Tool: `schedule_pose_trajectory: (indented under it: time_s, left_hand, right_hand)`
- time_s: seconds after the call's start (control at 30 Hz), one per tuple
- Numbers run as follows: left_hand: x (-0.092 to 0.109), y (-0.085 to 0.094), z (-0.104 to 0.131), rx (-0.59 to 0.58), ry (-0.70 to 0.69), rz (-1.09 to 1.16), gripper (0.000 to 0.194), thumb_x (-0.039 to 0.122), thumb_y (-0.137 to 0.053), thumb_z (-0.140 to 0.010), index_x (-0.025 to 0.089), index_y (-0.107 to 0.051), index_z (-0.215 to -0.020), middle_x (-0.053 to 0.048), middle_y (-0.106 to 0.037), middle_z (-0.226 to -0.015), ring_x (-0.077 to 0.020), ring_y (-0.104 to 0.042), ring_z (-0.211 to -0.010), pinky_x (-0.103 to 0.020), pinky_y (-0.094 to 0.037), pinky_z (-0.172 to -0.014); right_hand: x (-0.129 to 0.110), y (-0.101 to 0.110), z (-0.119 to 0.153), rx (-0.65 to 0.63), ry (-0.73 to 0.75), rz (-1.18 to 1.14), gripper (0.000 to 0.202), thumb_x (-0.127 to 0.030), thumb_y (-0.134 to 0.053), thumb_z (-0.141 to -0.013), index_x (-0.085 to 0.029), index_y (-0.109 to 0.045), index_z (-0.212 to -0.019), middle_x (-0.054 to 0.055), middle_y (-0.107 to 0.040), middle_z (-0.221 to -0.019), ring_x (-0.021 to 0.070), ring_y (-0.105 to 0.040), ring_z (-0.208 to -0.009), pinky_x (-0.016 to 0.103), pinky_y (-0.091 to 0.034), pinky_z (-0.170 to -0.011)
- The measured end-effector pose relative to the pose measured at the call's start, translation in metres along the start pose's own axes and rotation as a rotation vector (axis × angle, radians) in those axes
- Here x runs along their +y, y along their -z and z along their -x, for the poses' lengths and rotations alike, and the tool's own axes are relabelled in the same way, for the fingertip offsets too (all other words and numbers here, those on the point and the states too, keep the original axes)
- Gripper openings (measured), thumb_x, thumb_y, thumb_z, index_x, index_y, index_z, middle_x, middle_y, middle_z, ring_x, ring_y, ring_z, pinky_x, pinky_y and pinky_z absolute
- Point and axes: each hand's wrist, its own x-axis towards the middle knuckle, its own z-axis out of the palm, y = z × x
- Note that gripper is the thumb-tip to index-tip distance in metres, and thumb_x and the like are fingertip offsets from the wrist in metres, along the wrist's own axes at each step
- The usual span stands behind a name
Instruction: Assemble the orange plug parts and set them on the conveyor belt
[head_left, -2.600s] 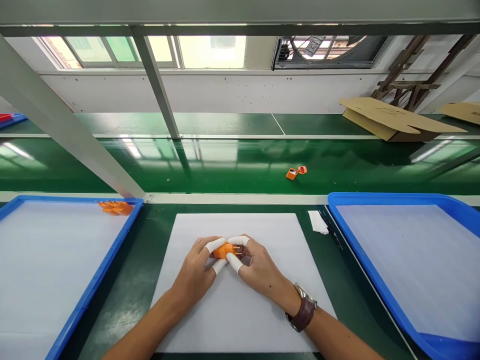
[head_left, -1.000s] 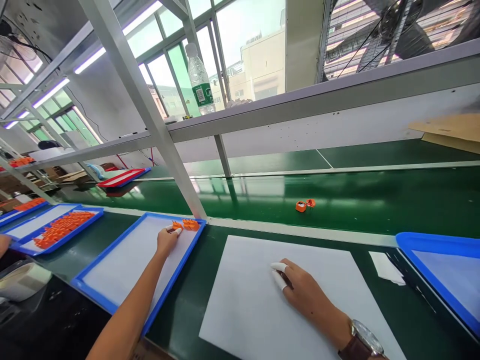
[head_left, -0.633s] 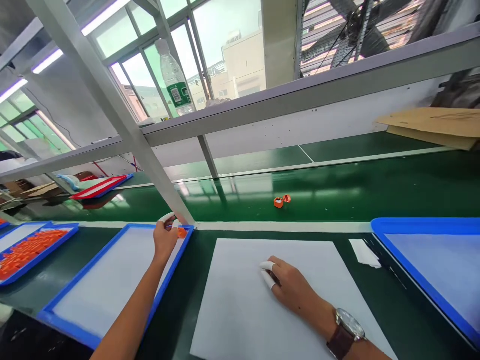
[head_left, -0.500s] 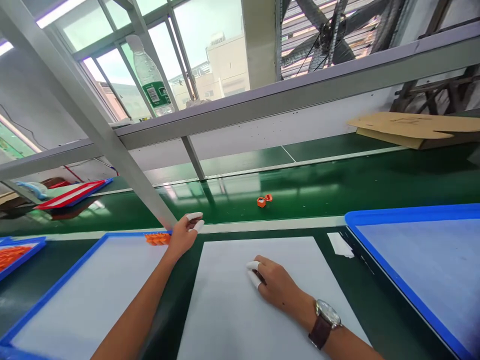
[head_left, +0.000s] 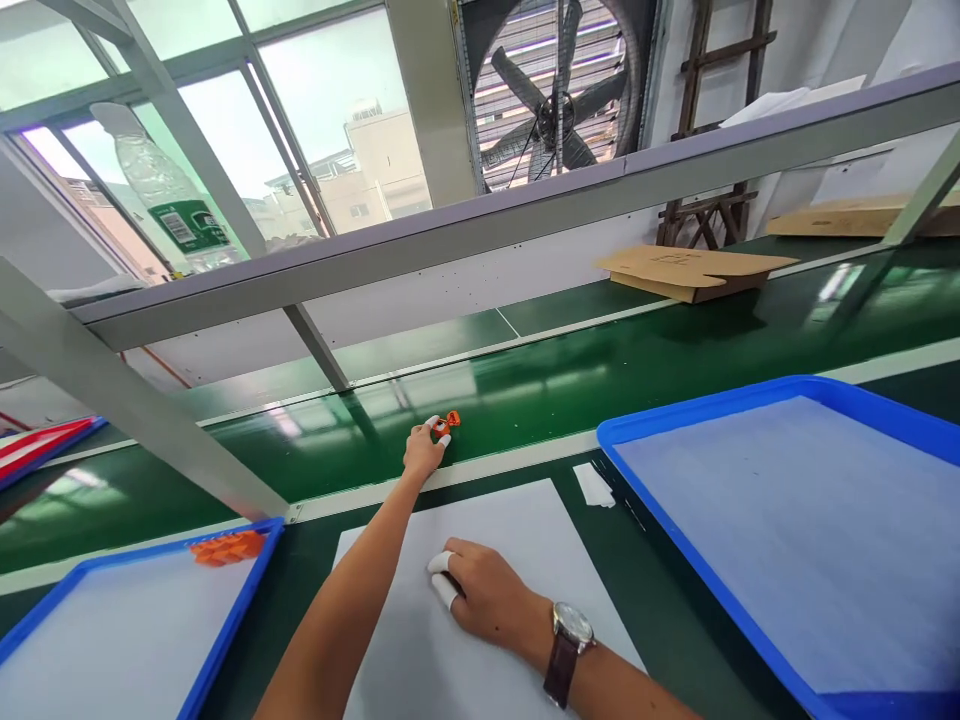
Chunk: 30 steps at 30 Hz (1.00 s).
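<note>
I'd pinch the orange piece [head_left: 441, 427] mid-frame lightly; left hand [head_left: 424, 452] narrow around it, right hand [head_left: 495, 595] curled, can't tell if either's gripping.

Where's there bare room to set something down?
The right tray, inside its blue rim; the left tray, nearer than its far-corner orange parts. Crowded: the white sheet, under right hand and left forearm, and the orange piece by the left hand.

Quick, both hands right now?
Left hand: fingers around small orange piece; grip unclear.
Right hand: curled over white sheet; can't tell if holding anything.
</note>
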Motion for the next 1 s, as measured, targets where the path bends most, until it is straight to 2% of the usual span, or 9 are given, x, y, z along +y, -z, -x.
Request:
schedule_pose_trajectory:
  time_s: [0.2,0.3,0.43,0.5,0.57,0.7,0.77,0.87,1.0]
  left_hand:
    - [0.004,0.032,0.025,-0.108,0.079,0.295,0.05,0.034,-0.084,-0.066,0.019,-0.062,-0.108,-0.011,-0.068,-0.107,-0.0208,-0.066,-0.089,-0.028,-0.05,-0.071]
    - [0.009,0.055,0.067,-0.209,0.076,0.433,0.055,0.039,-0.083,-0.068,0.02,-0.06,-0.114,-0.009,-0.067,-0.108,-0.0166,-0.066,-0.08,-0.024,-0.047,-0.058]
    - [0.017,0.087,0.141,-0.382,0.062,0.495,0.055,0.031,-0.083,-0.069,0.02,-0.062,-0.119,-0.005,-0.067,-0.093,-0.0142,-0.062,-0.071,-0.022,-0.044,-0.052]
    - [0.016,0.098,0.173,-0.472,0.009,0.399,0.053,0.027,-0.08,-0.071,0.021,-0.062,-0.12,-0.003,-0.067,-0.088,-0.0128,-0.059,-0.064,-0.022,-0.043,-0.049]
    - [0.011,0.104,0.198,-0.42,-0.113,0.202,0.044,0.025,-0.076,-0.074,0.024,-0.066,-0.116,-0.005,-0.068,-0.095,-0.0115,-0.055,-0.062,-0.023,-0.045,-0.051]
    - [-0.006,0.101,0.223,-0.162,-0.209,-0.006,0.03,0.029,-0.073,-0.078,0.027,-0.069,-0.108,-0.005,-0.069,-0.103,-0.0131,-0.059,-0.066,-0.027,-0.053,-0.061]
    - [-0.012,0.097,0.228,-0.214,-0.086,0.165,0.039,0.032,-0.077,-0.076,0.025,-0.064,-0.113,-0.005,-0.07,-0.098,-0.0164,-0.066,-0.073,-0.03,-0.058,-0.068]
    - [-0.013,0.093,0.233,-0.362,0.039,0.502,0.039,0.035,-0.074,-0.081,0.022,-0.06,-0.114,-0.009,-0.068,-0.115,-0.0219,-0.069,-0.095,-0.036,-0.06,-0.08]
    - [-0.014,0.089,0.237,-0.354,-0.016,0.547,0.039,0.034,-0.065,-0.089,0.024,-0.058,-0.126,-0.011,-0.062,-0.129,-0.0234,-0.066,-0.108,-0.039,-0.058,-0.09]
  right_hand:
    - [-0.002,0.006,-0.001,0.048,-0.104,-0.267,0.021,-0.01,-0.056,-0.083,-0.021,-0.07,-0.093,0.004,-0.065,-0.087,0.0185,-0.06,-0.075,0.03,-0.047,-0.071]
    - [0.003,0.012,-0.008,0.152,-0.325,-0.653,0.01,-0.02,-0.059,-0.087,-0.02,-0.069,-0.084,0.003,-0.066,-0.076,0.0175,-0.06,-0.069,0.03,-0.049,-0.068]
    - [0.012,0.019,-0.016,0.206,-0.524,-0.911,0.045,-0.049,-0.036,-0.101,-0.014,-0.064,-0.098,0.008,-0.069,-0.078,0.0161,-0.062,-0.057,0.027,-0.05,-0.049]
    - [0.011,0.023,-0.017,0.16,-0.548,-1.021,0.056,-0.059,-0.031,-0.1,-0.013,-0.062,-0.1,0.01,-0.07,-0.084,0.0155,-0.064,-0.057,0.026,-0.05,-0.044]
    - [0.004,0.027,-0.017,0.066,-0.562,-1.092,0.057,-0.066,-0.039,-0.096,-0.014,-0.061,-0.087,0.007,-0.069,-0.076,0.0128,-0.059,-0.048,0.023,-0.046,-0.039]
    - [-0.016,0.03,-0.015,-0.029,-0.581,-1.039,0.045,-0.06,-0.061,-0.088,-0.016,-0.061,-0.075,-0.001,-0.062,-0.063,0.0068,-0.045,-0.039,0.02,-0.036,-0.036]
    - [-0.023,0.029,-0.013,0.014,-0.549,-0.962,0.037,-0.053,-0.064,-0.088,-0.017,-0.065,-0.082,-0.002,-0.062,-0.067,0.0072,-0.046,-0.043,0.02,-0.038,-0.04]
    - [-0.028,0.028,-0.01,0.126,-0.411,-0.758,0.024,-0.04,-0.063,-0.091,-0.02,-0.07,-0.1,0.001,-0.066,-0.081,0.0122,-0.056,-0.061,0.025,-0.049,-0.056]
    - [-0.031,0.026,-0.005,0.18,-0.137,-0.51,0.027,-0.024,-0.057,-0.091,-0.025,-0.067,-0.116,0.006,-0.065,-0.102,0.0161,-0.058,-0.077,0.032,-0.054,-0.07]
